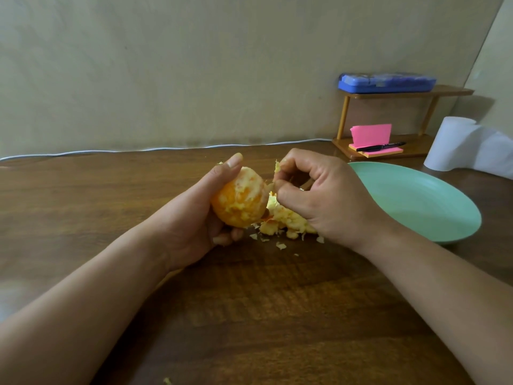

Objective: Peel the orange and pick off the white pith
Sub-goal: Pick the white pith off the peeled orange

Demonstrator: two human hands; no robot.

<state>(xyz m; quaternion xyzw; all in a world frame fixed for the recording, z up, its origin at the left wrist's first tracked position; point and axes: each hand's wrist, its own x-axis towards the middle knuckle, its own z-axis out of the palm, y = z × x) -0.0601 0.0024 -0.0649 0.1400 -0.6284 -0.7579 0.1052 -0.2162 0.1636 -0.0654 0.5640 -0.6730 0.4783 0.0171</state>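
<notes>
1. Left hand (194, 218) grip closed around the orange (240, 201), held just above the table (277, 315); rind off, white pith patches on the flesh
2. Right hand (319, 195) grip pinched shut on a pith scrap (277, 166), just right of the orange
3. Peel pile (286, 220) and loose crumbs lie on the table, under the right hand
4. Green plate (416, 201) right of the hands, holds nothing visible
5. Wooden shelf (405, 93): blue case (387, 82) on top; pink notes (370, 134) and pen (380, 147) below
6. Paper roll (455, 145) stands at far right
</notes>
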